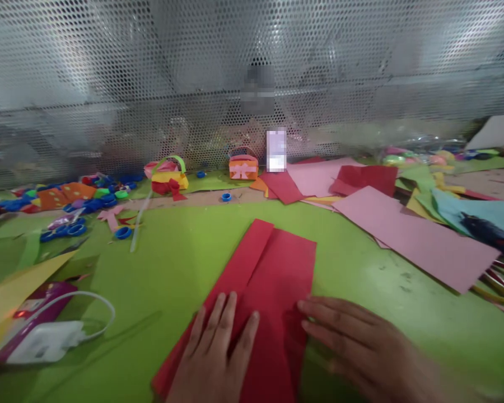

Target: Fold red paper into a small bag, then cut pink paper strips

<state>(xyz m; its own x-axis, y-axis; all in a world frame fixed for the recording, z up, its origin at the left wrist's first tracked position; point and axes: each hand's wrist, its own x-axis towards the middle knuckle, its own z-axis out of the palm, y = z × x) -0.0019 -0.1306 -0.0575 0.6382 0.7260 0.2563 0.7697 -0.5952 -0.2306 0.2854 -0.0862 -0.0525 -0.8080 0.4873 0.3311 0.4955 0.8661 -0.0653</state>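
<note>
Mesh metal wall (185,67) runs across the back, w/ a green table (151,268) below it. On the table, ctr foreground, lies the red paper (283,274), folded, a long flap along its L side, far end angled to the R. Pink sheet (411,235) lies R of it, apart, w/ more coloured paper behind. L hand (218,358) flat on the red paper's L part, fingers a bit spread. R hand (357,336) at the paper's R edge, fingers out straight, tips touching or nearly so; can't tell if they pinch it. Yellow sheet (25,280) at far L, next to a purple power strip (52,296) w/ a red light & a whitish label, too blurred to read. White charger (46,341) on the strip, its face marks illegible, cable (109,313) looping off to the R & back. At the back, a bright upright panel (276,148), pixelated, so any text on it is lost. L of that, small orange basket (243,170) w/ pink bow; further L, yellow basket (170,180) w/ red bow. Small blue ring (226,197) in front, between the two.
</note>
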